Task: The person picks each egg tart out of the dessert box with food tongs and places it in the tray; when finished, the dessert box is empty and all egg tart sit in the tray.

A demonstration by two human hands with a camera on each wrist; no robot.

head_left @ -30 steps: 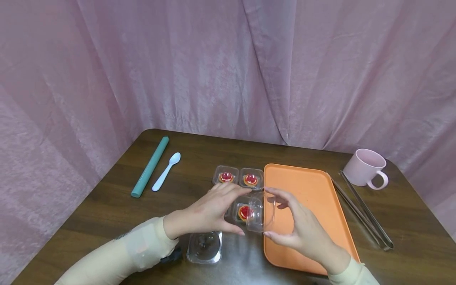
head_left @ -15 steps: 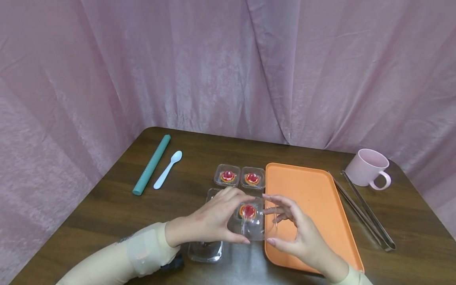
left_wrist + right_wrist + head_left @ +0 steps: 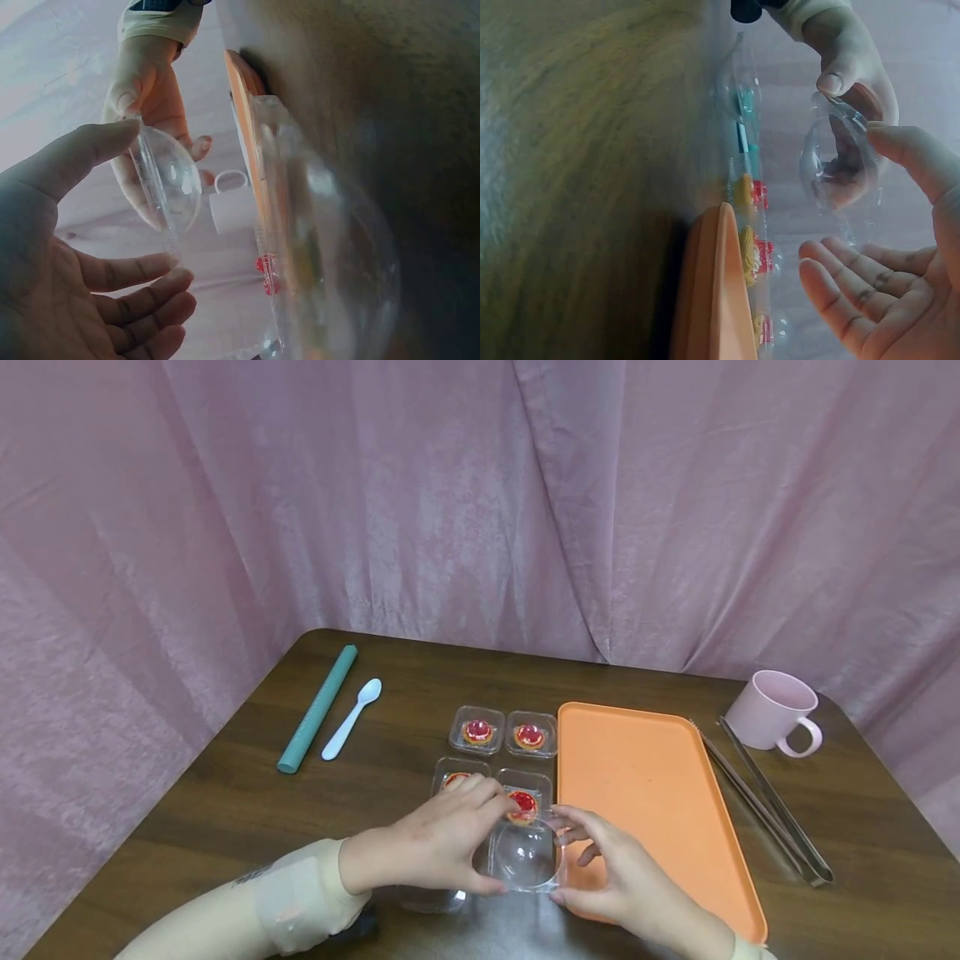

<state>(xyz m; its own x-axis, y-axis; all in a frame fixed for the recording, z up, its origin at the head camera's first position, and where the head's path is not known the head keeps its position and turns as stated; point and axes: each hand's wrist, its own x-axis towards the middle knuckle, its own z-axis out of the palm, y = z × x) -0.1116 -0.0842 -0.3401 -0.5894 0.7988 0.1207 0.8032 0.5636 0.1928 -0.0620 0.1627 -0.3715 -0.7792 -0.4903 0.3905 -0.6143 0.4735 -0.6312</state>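
Between my two hands is a clear plastic square lid (image 3: 527,860) with a round dome, above the table's near side. My left hand (image 3: 446,843) pinches its left edge between thumb and fingertips. The right hand (image 3: 626,877) pinches the opposite edge in the same way. In the left wrist view the lid (image 3: 161,184) has its dome bulging toward the table. Just beyond is a small red-topped tart (image 3: 522,807) in a clear square container. Another tart (image 3: 453,779) is partly covered by my left fingers. Two more boxed tarts (image 3: 477,732) stand behind.
An orange tray (image 3: 645,793) lies right of the containers. Metal tongs (image 3: 772,810) and a pink mug (image 3: 772,710) are beyond it. A teal stick (image 3: 318,710) and a light blue spoon (image 3: 351,720) lie left. Another clear plastic piece (image 3: 431,900) sits below my left hand.
Both hands have brought the clear lid nearer to me and slightly left, off the front tart. That tart and the one beside it now show more. The other objects stay put.
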